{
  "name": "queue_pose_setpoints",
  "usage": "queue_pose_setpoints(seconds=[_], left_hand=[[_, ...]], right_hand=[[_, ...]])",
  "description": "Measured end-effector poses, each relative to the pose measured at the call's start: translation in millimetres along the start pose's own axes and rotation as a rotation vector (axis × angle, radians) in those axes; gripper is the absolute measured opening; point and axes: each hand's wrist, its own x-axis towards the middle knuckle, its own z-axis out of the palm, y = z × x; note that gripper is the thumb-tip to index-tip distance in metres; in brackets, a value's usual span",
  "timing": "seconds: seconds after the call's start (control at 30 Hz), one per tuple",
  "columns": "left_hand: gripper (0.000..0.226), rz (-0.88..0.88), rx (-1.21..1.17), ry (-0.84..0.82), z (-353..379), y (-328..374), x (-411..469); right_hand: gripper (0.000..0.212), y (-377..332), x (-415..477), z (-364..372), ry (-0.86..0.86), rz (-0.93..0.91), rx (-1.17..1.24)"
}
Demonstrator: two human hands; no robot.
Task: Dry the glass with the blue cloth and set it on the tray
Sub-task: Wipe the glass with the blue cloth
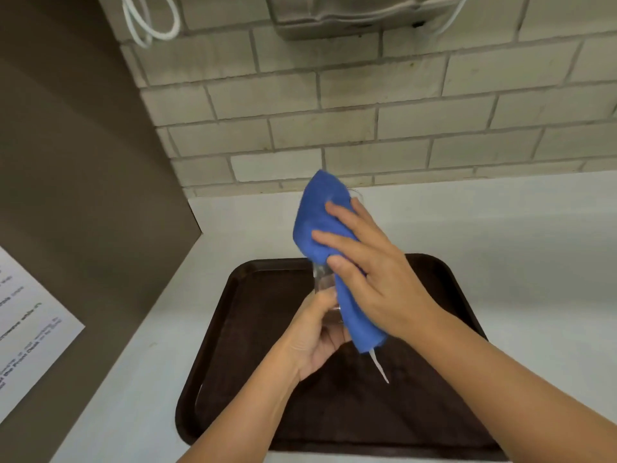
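Note:
A clear glass (323, 281) is held above the dark brown tray (247, 315), tilted with its mouth pointing away from me. My left hand (312, 342) grips its base from below. My right hand (374, 272) presses the blue cloth (319, 222) around the glass's side, fingers spread over the fabric. The cloth covers most of the glass; only a strip near the base and a bit of the rim show. A white label hangs from the cloth's lower end.
The tray lies on a white counter (500, 222) against a grey brick wall (367, 121). A brown panel (83, 162) stands at the left with a printed sheet (30, 332) on it. A dispenser (360, 15) hangs on the wall above.

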Motion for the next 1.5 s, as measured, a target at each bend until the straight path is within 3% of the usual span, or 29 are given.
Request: queue_pose_setpoints(seconds=[0.13, 0.33, 0.43, 0.57, 0.7, 0.87, 0.93, 1.07, 1.17, 1.3, 1.4, 1.5], left_hand=[[0.047, 0.058, -0.068, -0.033, -4.6, 8.0, -2.8], [0.024, 0.023, -0.096, -0.045, -17.2, 6.6, -7.5], [0.043, 0.030, -0.097, -0.065, -12.9, 8.3, -5.4], [0.060, 0.071, -0.080, -0.067, -9.7, 12.7, 2.4], [0.054, 0.105, -0.096, -0.093, -12.8, 27.6, 5.9], [0.026, 0.015, -0.081, 0.051, -15.7, 18.5, 7.7], [0.031, 0.000, -0.060, 0.029, -12.5, 12.9, 8.7], [0.070, 0.024, -0.076, -0.011, -5.6, 13.9, 8.5], [0.065, 0.061, -0.127, -0.091, -7.6, 20.5, 7.0], [0.063, -0.011, -0.105, -0.137, -10.2, 27.3, 5.2], [0.061, -0.002, -0.062, -0.172, -6.0, 30.1, 6.5], [0.066, -0.003, -0.022, -0.178, -2.0, 33.1, 10.0]], right_hand=[[0.039, 1.0, -8.8, 7.6, 0.187, 0.140, 0.195], [0.042, -11.6, -39.5, 20.6, 0.007, -0.029, 0.072], [0.039, -9.7, -1.5, 12.4, -0.023, -0.077, -0.046], [0.036, 3.5, 25.8, 3.2, 0.132, 0.135, 0.159], [0.038, -3.2, -14.9, 13.9, 0.219, 0.209, 0.326], [0.040, -20.2, -19.3, 18.3, 0.037, -0.058, 0.034], [0.036, -18.6, 5.9, 10.4, 0.022, -0.034, -0.015], [0.035, -0.4, 31.6, -3.6, 0.159, 0.189, 0.219], [0.036, -1.7, -3.5, 9.6, 0.285, 0.278, 0.419], [0.038, -7.8, -45.2, 28.0, 0.320, 0.219, 0.454], [0.036, -4.1, -29.8, 19.0, 0.319, 0.188, 0.426], [0.033, 2.0, 2.6, 2.2, 0.339, 0.315, 0.634]])
